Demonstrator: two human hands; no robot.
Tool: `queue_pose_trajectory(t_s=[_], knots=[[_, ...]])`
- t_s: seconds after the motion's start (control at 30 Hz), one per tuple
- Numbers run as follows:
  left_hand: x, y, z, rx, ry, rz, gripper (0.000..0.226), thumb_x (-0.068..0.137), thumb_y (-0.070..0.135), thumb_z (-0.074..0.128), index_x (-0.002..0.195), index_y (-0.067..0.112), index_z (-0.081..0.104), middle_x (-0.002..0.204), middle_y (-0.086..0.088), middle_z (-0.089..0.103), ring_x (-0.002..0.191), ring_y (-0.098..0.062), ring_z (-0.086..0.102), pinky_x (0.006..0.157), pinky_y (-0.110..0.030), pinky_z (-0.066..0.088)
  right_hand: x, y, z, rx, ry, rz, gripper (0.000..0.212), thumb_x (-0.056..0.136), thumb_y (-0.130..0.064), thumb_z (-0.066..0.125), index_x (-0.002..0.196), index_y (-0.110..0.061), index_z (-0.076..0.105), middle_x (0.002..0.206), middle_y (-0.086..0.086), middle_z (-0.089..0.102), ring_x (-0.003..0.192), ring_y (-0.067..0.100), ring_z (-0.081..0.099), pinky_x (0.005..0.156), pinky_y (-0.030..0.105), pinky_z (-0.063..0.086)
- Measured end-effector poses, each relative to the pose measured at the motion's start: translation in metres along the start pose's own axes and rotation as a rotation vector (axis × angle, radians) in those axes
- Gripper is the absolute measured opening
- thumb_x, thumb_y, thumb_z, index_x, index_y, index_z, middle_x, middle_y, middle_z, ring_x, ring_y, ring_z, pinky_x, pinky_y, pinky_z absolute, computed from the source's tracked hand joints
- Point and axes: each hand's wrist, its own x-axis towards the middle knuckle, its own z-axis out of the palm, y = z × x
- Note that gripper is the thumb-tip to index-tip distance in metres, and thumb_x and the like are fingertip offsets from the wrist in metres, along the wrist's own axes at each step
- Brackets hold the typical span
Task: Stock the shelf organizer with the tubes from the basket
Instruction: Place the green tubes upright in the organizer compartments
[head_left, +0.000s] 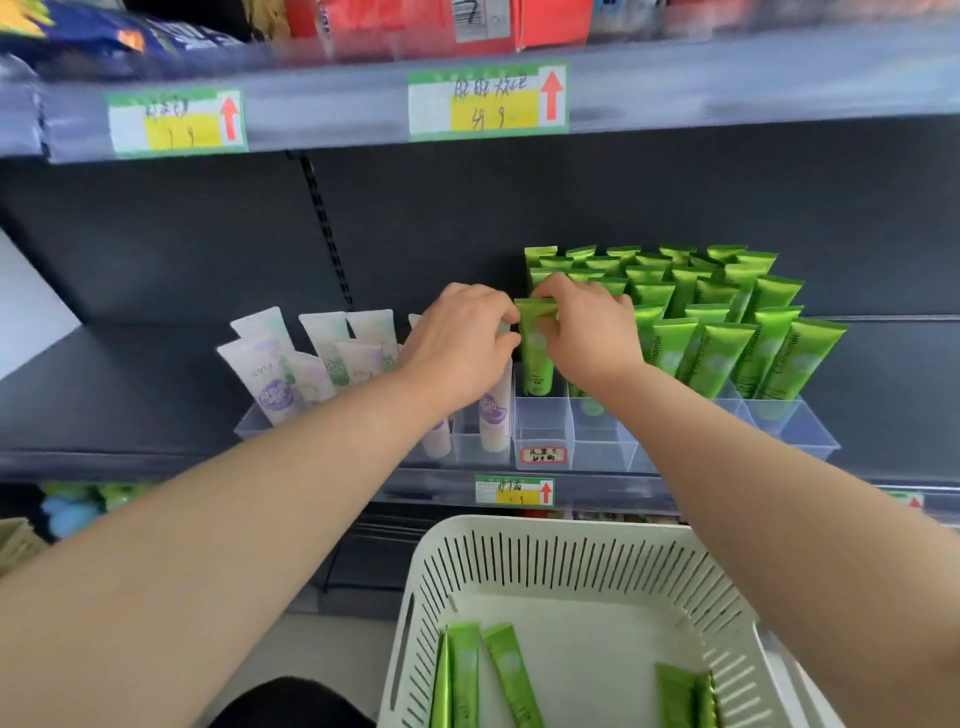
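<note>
Both hands meet on one glossy green plastic tube (536, 358), which stands upright with its crimped end up in the leftmost green lane of the clear plastic shelf organizer (597, 441), on the dark grey shelf (130, 395). The right hand (592, 332) has its fingers (553, 291) curled over the tube's flat top edge, with the thumb pressed on its front face. The left hand (462, 343) grips the same tube from the left, its curled fingers (506, 319) touching the upper left edge. To the right and farther back, rows of matching green tubes (727, 332) fill the organizer's lanes and lean slightly right. To the left, white tubes with lavender print (270, 374) stand in the neighbouring lanes, partly hidden by the left forearm. A small red-bordered handwritten tag (543, 454) sits on the organizer's near wall, below the held tube. Nearer, below the shelf edge, is a white slotted plastic basket (571, 551); loose green tubes (465, 670) lie flat on its floor, some at the left and more at the near right. Green-and-yellow price labels (488, 101) with red arrows are fixed to the shelf edges.
</note>
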Motion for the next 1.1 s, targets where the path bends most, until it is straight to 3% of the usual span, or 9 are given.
queue_pose_trajectory(t_s=[0.23, 0.57, 0.8, 0.97, 1.1], knots=[[-0.011, -0.008, 0.006, -0.007, 0.000, 0.084, 0.026, 0.097, 0.023, 0.053, 0.122, 0.018, 0.062, 0.133, 0.005, 0.056, 0.127, -0.012, 0.040, 0.096, -0.024, 0.034, -0.002, 0.005, 0.019, -0.168, -0.067, 0.059, 0.035, 0.093, -0.022, 0.051, 0.127, -0.023, 0.051, 0.117, 0.002, 0.064, 0.119, 0.028, 0.043, 0.092, 0.042, 0.030], [-0.023, 0.015, 0.000, 0.000, -0.011, 0.096, 0.028, 0.096, 0.019, 0.055, 0.124, 0.017, 0.060, 0.134, 0.004, 0.054, 0.129, -0.013, 0.037, 0.097, -0.026, 0.034, -0.025, 0.006, -0.008, -0.124, 0.022, -0.012, 0.036, 0.091, -0.020, 0.057, 0.126, -0.023, 0.053, 0.123, 0.002, 0.060, 0.120, 0.028, 0.044, 0.093, 0.045, 0.034], [-0.063, 0.040, 0.020, -0.050, -0.055, 0.095, 0.026, 0.094, 0.016, 0.057, 0.120, 0.017, 0.062, 0.129, 0.004, 0.058, 0.123, -0.016, 0.043, 0.098, -0.032, 0.039, -0.090, 0.021, -0.018, -0.119, 0.066, -0.019, 0.033, 0.090, -0.018, 0.057, 0.123, -0.022, 0.055, 0.120, 0.003, 0.061, 0.116, 0.029, 0.046, 0.087, 0.042, 0.035], [-0.114, 0.042, 0.066, -0.117, -0.149, -0.014, 0.022, 0.093, 0.013, 0.057, 0.114, 0.016, 0.064, 0.119, 0.001, 0.062, 0.115, -0.020, 0.050, 0.094, -0.035, 0.043, -0.156, 0.038, 0.014, -0.110, -0.095, 0.008, 0.035, 0.089, -0.015, 0.055, 0.123, -0.023, 0.055, 0.120, 0.001, 0.060, 0.114, 0.028, 0.047, 0.086, 0.041, 0.034], [-0.147, 0.030, 0.109, -0.040, -0.342, -0.216, 0.026, 0.092, 0.011, 0.054, 0.117, 0.015, 0.062, 0.122, -0.003, 0.061, 0.115, -0.023, 0.053, 0.091, -0.037, 0.046, -0.199, 0.046, 0.049, -0.116, -0.335, 0.041, 0.040, 0.089, -0.015, 0.053, 0.127, -0.028, 0.050, 0.123, -0.004, 0.057, 0.118, 0.023, 0.044, 0.090, 0.039, 0.033]])
